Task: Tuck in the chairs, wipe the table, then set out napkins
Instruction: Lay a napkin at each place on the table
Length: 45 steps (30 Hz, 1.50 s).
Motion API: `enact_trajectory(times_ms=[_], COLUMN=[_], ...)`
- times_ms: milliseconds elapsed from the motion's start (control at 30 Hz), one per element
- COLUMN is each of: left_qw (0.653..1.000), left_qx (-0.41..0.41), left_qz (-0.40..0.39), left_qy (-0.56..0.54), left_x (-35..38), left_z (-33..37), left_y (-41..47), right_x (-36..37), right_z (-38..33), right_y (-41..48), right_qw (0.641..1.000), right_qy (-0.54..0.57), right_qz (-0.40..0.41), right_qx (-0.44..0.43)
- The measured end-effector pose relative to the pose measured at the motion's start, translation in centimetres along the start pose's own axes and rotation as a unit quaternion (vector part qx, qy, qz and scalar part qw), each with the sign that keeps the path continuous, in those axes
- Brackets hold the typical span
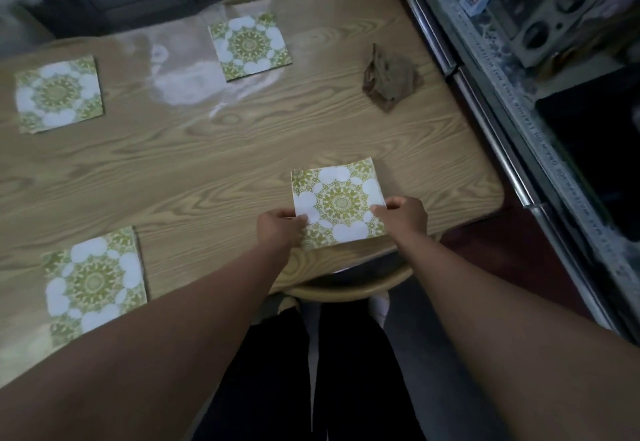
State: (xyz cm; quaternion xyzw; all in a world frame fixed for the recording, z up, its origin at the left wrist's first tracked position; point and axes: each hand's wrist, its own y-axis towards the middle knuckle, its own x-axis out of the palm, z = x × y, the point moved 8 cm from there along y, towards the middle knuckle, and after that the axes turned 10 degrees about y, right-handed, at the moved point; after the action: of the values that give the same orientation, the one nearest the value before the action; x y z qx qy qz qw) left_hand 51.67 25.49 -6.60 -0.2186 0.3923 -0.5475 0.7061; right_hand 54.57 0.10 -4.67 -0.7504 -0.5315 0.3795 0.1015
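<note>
Four napkins are counted on the wooden table [214, 149], each a green-and-white patterned square.

Item 1: near-right napkin [337, 203]. It lies flat close to the near table edge, above a tucked chair [346, 290] whose curved back shows just under that edge. It is pinched at its near corners by both hands. The left hand [282, 224] is closed on the near-left corner, thumb on top; the right hand [403, 215] is closed on the right edge, fingers curled. Nothing else is held. The sheet extends away from both grips toward the table's middle, its sides slightly skewed to the table edge. Both hands are equally near; any squaring would be judged a small two-handed turn, followed by release.

Item 2: near-left napkin [93, 283], flat, well apart from the hands.

Item 3: far-left napkin [59, 94], flat.

Item 4: far-middle napkin [249, 45], flat, set on a pale damp-looking sheen.

Item 5: crumpled brown cloth [389, 78], left on the far-right part of the table, apart from every napkin.

Status, judged: chairs tucked where visible, wiping done, last placement in hand.
</note>
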Motion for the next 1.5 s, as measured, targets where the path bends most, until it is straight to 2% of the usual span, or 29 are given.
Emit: enact_trajectory(times_ms=[300, 633, 1300, 1500], left_qw=[0.994, 0.983, 0.972, 0.972], left_qx=[-0.07, -0.053, -0.057, -0.055], left_qz=[0.074, 0.175, 0.228, 0.228], left_qy=[-0.048, -0.03, -0.016, -0.025], left_x=[4.1, 4.8, 2.9, 2.2], left_z=[-1.0, -1.3, -1.2, -1.9], left_y=[0.1, -0.2, 0.1, -0.2], right_x=[-1.4, -1.6, -0.5, 0.0], right_z=[-0.4, -0.4, 0.0, 0.4], right_y=[5.4, 6.7, 6.4, 5.6], right_qw=[0.995, 0.986, 0.987, 0.985], right_qy=[-0.083, -0.126, -0.141, -0.161], right_qz=[-0.058, -0.095, -0.074, -0.058], right_qx=[-0.023, -0.048, -0.012, -0.031])
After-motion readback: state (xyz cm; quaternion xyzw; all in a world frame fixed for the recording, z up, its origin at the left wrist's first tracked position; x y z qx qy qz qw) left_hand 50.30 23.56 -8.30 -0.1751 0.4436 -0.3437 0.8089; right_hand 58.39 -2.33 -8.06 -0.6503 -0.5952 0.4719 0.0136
